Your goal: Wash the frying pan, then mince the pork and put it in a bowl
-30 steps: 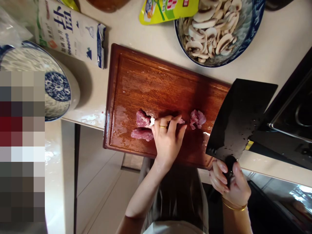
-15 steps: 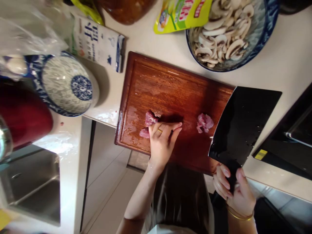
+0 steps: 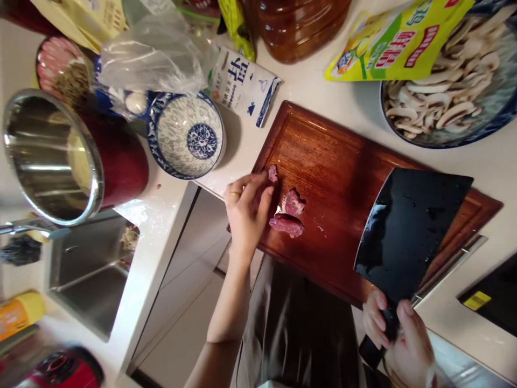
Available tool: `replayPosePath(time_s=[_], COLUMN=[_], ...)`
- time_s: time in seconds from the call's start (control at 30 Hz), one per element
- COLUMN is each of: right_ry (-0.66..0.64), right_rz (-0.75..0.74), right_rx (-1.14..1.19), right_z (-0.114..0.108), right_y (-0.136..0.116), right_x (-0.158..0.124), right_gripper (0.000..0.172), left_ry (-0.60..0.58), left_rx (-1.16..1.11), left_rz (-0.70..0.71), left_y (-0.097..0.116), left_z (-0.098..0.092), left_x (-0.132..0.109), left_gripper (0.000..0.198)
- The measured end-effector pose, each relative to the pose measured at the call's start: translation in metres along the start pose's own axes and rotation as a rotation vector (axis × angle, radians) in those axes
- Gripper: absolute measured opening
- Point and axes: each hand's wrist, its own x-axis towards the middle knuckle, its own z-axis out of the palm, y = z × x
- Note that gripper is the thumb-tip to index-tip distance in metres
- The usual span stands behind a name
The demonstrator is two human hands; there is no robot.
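Observation:
My left hand (image 3: 247, 207) is over the left side of the wooden cutting board (image 3: 335, 148), its fingers closed on a small piece of raw meat (image 3: 273, 173) that shows at the fingertips. Two more raw chunks, an upper piece (image 3: 294, 201) and a longer lower piece (image 3: 286, 225), lie on the board just right of that hand. My right hand (image 3: 398, 328) grips the handle of a black cleaver (image 3: 412, 231). The broad blade is tilted over the board's right part, apart from the meat.
Sliced mushrooms fill a blue-patterned bowl (image 3: 501, 129) at upper right, partly under a yellow seasoning pouch (image 3: 396, 51). A patterned bowl (image 3: 173, 134), a salt packet (image 3: 244, 83) and a red steel-lined pot (image 3: 125, 156) stand left. The sink (image 3: 86, 280) is lower left.
My left hand has moved left across the board, and the meat that lay near the blade is gone from there. The view has shifted left, showing more of the pot and sink.

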Motion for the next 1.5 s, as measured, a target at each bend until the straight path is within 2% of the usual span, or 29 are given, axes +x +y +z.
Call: replayPosePath(time_s=[0.1,0.17,0.23,0.4,0.47,0.53,0.63,0.67,0.73,0.9,1.07,1.13,1.2,1.33,1.5], right_ry=[0.046,0.046,0.037,0.060,0.090,0.106,0.104,0.103,0.105,0.108,0.127,0.134,0.139,0.119,0.083], right_rz=[-0.021,-0.018,-0.016,-0.033,-0.036,-0.031,-0.030,-0.034,-0.040,-0.043,-0.033,-0.029,-0.027,-0.025,-0.021], right_rx=[-0.070,-0.090,-0.097,-0.116,-0.138,-0.157,-0.164,-0.163,-0.165,-0.166,-0.164,-0.164,-0.164,-0.160,-0.169], right_z=[0.006,0.010,0.013,0.016,0.015,0.015,0.013,0.012,0.009,0.003,0.000,-0.001,-0.002,-0.002,0.000], right_y=[0.001,0.001,0.002,0.009,0.012,0.013,0.014,0.013,0.012,0.010,0.007,0.006,0.006,0.006,0.006], right_x=[0.002,0.004,0.004,0.004,0.004,0.004,0.003,0.003,0.002,0.001,0.003,0.004,0.004,0.005,0.006], right_gripper=[0.033,0.033,0.034,0.033,0.032,0.032,0.032,0.032,0.032,0.033,0.033,0.033,0.033,0.032,0.032], left_ry=[-0.139,-0.245,-0.299,-0.368,-0.347,-0.316,-0.361,-0.385,-0.407,-0.242,-0.221,-0.136,-0.068,-0.105,-0.092], left_rx=[0.015,0.053,0.065,-0.107,-0.232,-0.377,-0.593,-0.636,-0.603,-0.163,-0.135,-0.079,-0.019,0.030,-0.081], left_rz=[0.001,0.043,0.116,0.286,0.209,0.018,-0.252,-0.289,-0.271,-0.052,-0.087,-0.062,0.031,0.214,0.200], left_y=[0.005,0.004,-0.001,-0.015,-0.010,0.001,0.020,0.025,0.030,0.021,0.017,0.018,0.020,0.023,0.020], left_z=[-0.006,-0.008,-0.007,-0.006,-0.005,-0.003,0.005,0.007,0.011,0.012,0.012,0.013,0.016,0.025,0.026], left_x=[-0.028,-0.046,-0.059,-0.074,-0.077,-0.080,-0.081,-0.079,-0.074,-0.060,-0.060,-0.063,-0.065,-0.064,-0.062], left_gripper=[0.023,0.030,0.031,0.005,0.008,0.016,0.022,0.022,0.022,0.018,0.026,0.030,0.029,0.022,0.015])
